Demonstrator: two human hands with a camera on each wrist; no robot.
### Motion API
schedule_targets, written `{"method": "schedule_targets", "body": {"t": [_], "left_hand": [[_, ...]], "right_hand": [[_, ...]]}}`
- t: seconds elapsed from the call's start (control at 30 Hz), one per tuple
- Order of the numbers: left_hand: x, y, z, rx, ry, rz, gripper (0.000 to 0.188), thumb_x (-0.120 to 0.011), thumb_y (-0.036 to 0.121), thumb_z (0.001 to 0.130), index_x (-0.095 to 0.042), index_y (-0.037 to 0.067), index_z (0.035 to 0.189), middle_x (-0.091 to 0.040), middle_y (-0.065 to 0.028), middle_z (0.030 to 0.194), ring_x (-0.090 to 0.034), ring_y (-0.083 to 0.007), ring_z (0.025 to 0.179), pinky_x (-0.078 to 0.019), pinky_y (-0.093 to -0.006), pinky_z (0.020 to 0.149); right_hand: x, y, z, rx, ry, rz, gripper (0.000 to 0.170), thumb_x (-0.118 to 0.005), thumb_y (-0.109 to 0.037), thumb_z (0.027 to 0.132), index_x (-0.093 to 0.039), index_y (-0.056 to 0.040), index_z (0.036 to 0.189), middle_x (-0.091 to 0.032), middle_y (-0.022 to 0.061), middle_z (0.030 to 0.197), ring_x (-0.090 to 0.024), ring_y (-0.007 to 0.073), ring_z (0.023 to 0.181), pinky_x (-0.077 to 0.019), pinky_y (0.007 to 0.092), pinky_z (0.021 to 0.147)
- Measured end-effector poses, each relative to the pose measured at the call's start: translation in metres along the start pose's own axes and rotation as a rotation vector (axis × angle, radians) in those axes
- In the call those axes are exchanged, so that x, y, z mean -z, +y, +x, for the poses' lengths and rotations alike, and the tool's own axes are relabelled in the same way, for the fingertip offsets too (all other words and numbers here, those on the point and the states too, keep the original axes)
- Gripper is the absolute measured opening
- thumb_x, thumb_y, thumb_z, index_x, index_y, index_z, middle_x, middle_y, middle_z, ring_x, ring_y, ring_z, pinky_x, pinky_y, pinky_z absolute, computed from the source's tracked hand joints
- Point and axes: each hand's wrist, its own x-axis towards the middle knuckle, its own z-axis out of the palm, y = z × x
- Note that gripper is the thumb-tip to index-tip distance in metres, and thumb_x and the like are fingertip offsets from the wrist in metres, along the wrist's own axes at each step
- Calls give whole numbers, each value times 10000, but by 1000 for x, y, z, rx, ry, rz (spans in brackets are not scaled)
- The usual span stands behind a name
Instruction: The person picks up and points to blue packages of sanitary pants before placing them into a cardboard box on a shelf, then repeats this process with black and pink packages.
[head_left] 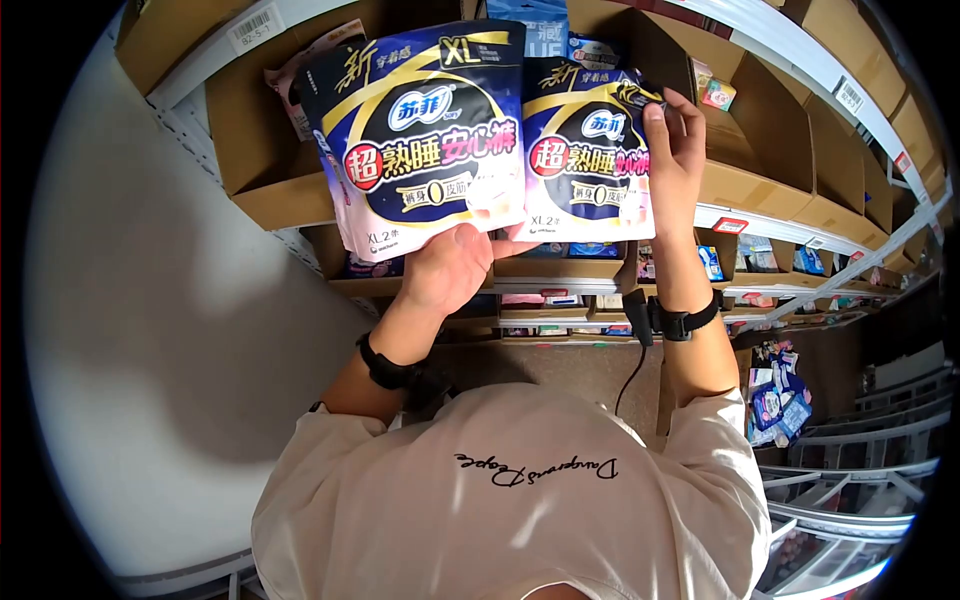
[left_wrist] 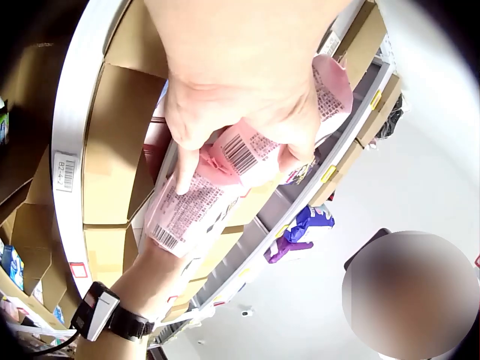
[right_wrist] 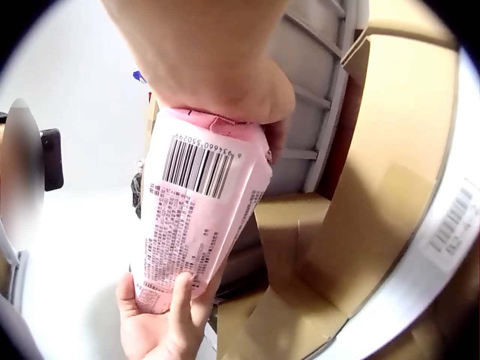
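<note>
Two black, purple and pink packs of sanitary pants are held up side by side in the head view. My left hand (head_left: 450, 270) grips the larger-looking left pack (head_left: 420, 215) at its lower edge, thumb on the front. A finger of this hand reaches right, under the right pack (head_left: 590, 215). My right hand (head_left: 682, 150) holds that right pack by its upper right side, thumb in front. Pink undersides with barcodes show in the left wrist view, with the left hand (left_wrist: 232, 82) over them. In the right wrist view, one pink underside (right_wrist: 187, 225) faces the camera.
Cardboard bins (head_left: 765, 130) line the white shelf behind the packs, some holding packages. A blue package (head_left: 530, 12) stands in the bin behind. Lower shelves carry more boxes. At right, a heap of packages (head_left: 780, 395) lies beside metal racks (head_left: 850, 450).
</note>
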Motion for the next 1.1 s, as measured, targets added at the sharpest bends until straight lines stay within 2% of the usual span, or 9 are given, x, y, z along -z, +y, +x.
{"method": "schedule_targets", "body": {"t": [0.07,0.13,0.27,0.4,0.53,0.63,0.77,0.87,1.1], "left_hand": [[3,-1,3,10,-5,-50,579,-580,147,931,-345,71,1454,-447,-127,1448,-466,-340,1308,-412,-615,1045],[-2,0,7,-7,77,140,728,-622,264,888,-259,68,1488,-392,-128,1486,-393,-342,1368,-392,-639,1051],[-9,7,9,-36,101,121,682,-595,224,888,-283,61,1473,-421,-124,1462,-405,-335,1360,-386,-640,1055],[-7,8,13,-52,73,-49,570,-562,82,901,-361,79,1435,-475,-117,1415,-470,-327,1306,-449,-615,1019],[-7,9,13,-37,153,39,705,-604,231,857,-291,56,1464,-446,-152,1433,-415,-344,1351,-417,-629,1037],[-5,9,13,-62,119,-3,665,-596,187,866,-317,68,1457,-457,-138,1426,-438,-334,1334,-443,-615,1021],[4,11,13,-57,104,-44,648,-601,166,872,-331,65,1452,-466,-133,1422,-471,-335,1307,-457,-592,1020],[-7,19,16,-65,202,77,866,-681,307,784,-242,33,1478,-432,-202,1431,-432,-408,1325,-394,-652,1045],[-18,2,29,-74,209,69,854,-678,284,791,-239,38,1480,-426,-204,1437,-419,-425,1330,-382,-670,1042]], "right_hand": [[3,-2,5,-48,-35,-221,338,-602,-159,972,-506,23,1240,-594,120,1199,-555,122,1041,-426,253,933],[5,-12,5,-96,-57,-219,386,-598,-204,976,-510,33,1268,-577,129,1231,-546,141,1083,-420,266,950],[-3,-42,-7,-172,-157,-213,503,-615,-238,965,-432,-13,1376,-531,165,1305,-547,207,1150,-436,323,977],[-14,-42,-19,-157,-117,-234,646,-738,-199,875,-376,-22,1380,-550,225,1240,-592,238,1088,-531,336,840],[-18,-44,-23,-89,-105,-203,627,-742,-197,866,-394,-17,1355,-515,241,1261,-582,263,1121,-542,346,852],[-23,-57,-24,522,-286,-926,570,-752,-228,837,-484,-5,1288,-265,257,1462,-529,354,1200,-517,368,893],[-47,-77,-34,313,-372,-764,593,-759,-237,814,-506,-19,1304,-284,272,1460,-620,259,858,-533,310,592],[-55,-68,-28,471,-400,-770,602,-766,-231,802,-507,-23,1305,-292,276,1453,-614,237,791,-521,299,575],[-33,-59,-4,442,-457,-683,598,-785,-229,786,-526,-41,1292,-318,259,1446,-613,271,855,-525,308,618]]}}
